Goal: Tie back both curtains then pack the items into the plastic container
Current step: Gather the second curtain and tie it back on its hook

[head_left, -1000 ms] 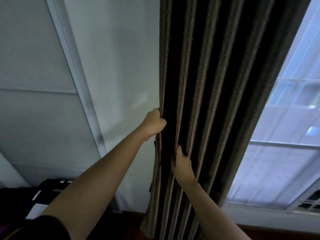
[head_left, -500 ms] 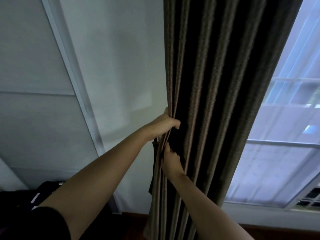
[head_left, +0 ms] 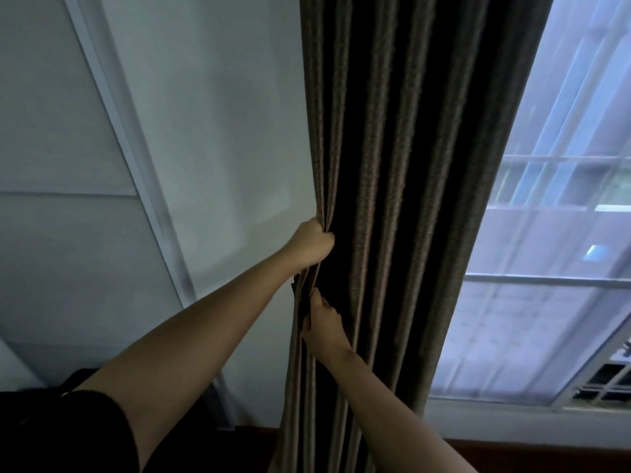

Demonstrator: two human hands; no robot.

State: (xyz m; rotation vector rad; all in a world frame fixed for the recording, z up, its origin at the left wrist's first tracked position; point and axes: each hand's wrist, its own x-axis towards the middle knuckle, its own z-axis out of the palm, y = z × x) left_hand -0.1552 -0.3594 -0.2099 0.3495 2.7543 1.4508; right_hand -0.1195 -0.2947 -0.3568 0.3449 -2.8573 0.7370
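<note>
At the left edge of the curtain, my left hand grips the gathered folds; just below, my right hand seems to pinch the same edge.

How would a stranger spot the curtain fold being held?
Find the bright window on the right; the dark brown pleated fabric curtain hangs beside it. Its leftmost fold, by the pale wall, alone is gripped by the left hand, right hand just below.

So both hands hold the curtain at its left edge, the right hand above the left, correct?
No. In the head view the left hand is the upper one, with the right hand below it; both hold the curtain at its left edge.
</note>
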